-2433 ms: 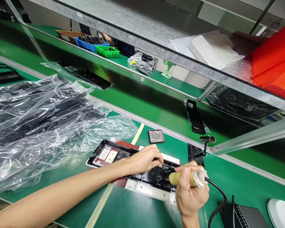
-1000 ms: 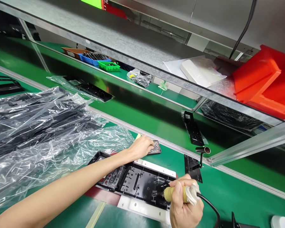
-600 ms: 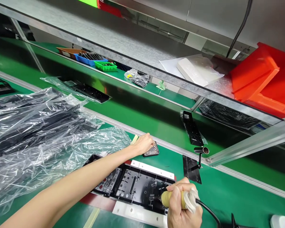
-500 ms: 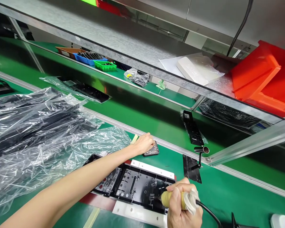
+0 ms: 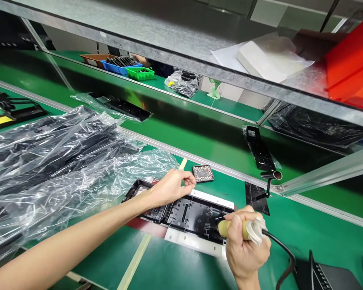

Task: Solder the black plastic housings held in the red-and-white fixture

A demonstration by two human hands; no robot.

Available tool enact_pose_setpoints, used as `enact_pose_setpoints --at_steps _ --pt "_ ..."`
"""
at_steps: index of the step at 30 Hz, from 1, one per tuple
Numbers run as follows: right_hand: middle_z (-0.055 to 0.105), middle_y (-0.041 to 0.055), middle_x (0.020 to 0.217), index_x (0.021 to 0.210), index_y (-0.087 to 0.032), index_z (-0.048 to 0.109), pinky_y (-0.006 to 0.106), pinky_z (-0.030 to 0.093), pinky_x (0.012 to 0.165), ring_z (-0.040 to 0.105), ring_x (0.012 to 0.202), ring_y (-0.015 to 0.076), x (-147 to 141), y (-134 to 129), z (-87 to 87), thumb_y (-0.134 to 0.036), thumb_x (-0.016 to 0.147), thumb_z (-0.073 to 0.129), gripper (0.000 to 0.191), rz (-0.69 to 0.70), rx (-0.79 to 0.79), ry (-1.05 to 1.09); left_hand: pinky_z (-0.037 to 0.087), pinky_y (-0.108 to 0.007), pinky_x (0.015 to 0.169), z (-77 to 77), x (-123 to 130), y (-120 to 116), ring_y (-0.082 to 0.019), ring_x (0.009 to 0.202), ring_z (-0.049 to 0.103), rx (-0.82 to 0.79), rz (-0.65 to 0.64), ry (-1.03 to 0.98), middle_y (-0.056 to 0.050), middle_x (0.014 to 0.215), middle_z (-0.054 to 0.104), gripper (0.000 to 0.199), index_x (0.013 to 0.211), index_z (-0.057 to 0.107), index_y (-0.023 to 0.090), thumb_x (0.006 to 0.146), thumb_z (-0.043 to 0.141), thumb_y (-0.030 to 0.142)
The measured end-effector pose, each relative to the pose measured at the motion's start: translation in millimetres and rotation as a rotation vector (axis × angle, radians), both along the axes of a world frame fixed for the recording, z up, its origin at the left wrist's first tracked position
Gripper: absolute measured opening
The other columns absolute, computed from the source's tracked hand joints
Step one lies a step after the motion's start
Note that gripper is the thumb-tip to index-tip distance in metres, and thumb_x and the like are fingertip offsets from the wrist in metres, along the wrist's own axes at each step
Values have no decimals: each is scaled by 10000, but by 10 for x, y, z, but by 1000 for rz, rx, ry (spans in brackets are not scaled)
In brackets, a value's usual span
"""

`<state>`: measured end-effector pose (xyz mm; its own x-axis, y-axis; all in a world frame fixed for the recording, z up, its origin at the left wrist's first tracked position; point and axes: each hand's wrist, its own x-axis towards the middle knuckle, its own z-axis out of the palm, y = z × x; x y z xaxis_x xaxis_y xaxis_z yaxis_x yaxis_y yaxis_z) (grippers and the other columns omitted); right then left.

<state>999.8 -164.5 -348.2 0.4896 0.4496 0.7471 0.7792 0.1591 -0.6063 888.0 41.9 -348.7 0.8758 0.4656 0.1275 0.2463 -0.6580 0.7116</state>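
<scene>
My right hand is wrapped round the yellow handle of a corded soldering iron, its tip pointing down into a black plastic housing. The housing lies with its open side up, between white strips on the bench. My left hand hovers over the housing's far edge, thumb and fingers pinched; anything between them is too small to make out. Just beyond it stands a small black tray of tiny metal parts.
Plastic-wrapped black parts cover the left of the bench. A short metal tube on a stand rises at the right, near a slanted metal post. A metal shelf crosses overhead, holding a red bin. The iron's cord trails right.
My left hand has come away from the tray of small metal parts, back toward the housing, and the tray now shows fully. My right hand still holds the iron over the housing. The view has shifted.
</scene>
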Motion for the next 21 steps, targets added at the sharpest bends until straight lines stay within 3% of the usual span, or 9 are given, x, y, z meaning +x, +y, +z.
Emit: enact_pose_setpoints --at_steps 3,6,11,21 --pt "587 -16 721 809 -186 560 302 491 625 620 655 128 2 3 -8 -65 901 613 161 -17 -9 -3 470 -260 766 -16 -346 -207 -139 794 621 -30 -77 -17 11 840 704 128 883 699 199 920 576 192" --pt "587 -20 711 811 -191 555 304 497 618 618 649 127 0 3 -9 -78 906 614 159 -24 7 22 458 -294 813 -125 -512 -350 -171 913 598 -2 -212 -3 -22 918 688 170 962 666 200 1008 505 230" --pt "608 -15 681 802 -194 558 306 490 572 617 623 135 0 5 -9 -105 915 611 153 -44 -10 37 448 -316 812 -265 -525 -423 -188 938 568 6 -296 14 -30 927 682 144 946 644 198 1011 515 199" --pt "596 -22 668 800 -193 550 302 463 574 610 615 130 -19 22 15 -88 915 611 167 -30 19 43 452 -312 818 -315 -486 -404 -185 949 564 30 -325 -4 -43 948 677 224 940 657 183 1038 457 204"
